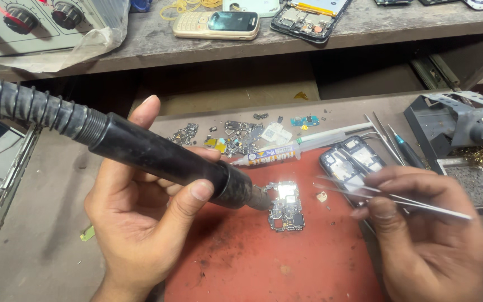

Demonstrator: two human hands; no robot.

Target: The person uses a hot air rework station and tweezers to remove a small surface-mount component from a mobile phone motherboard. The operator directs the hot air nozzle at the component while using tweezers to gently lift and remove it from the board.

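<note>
My left hand [141, 212] grips a black hot-air wand [163, 159] with a ribbed hose; its nozzle points at a small phone circuit board [286, 208] lying on a red mat [264, 263]. My right hand [426, 235] holds thin metal tweezers [387, 197], their tips aimed left and hovering just right of the board. A tiny loose metal part [322, 196] lies beside the tips.
A flux syringe [292, 150], phone frames [353, 162], spare tweezers [389, 142] and several scrap parts [236, 137] lie behind the mat. A soldering stand with tray [465, 145] sits at right. The shelf above holds phones [219, 25] and a rework station [34, 22].
</note>
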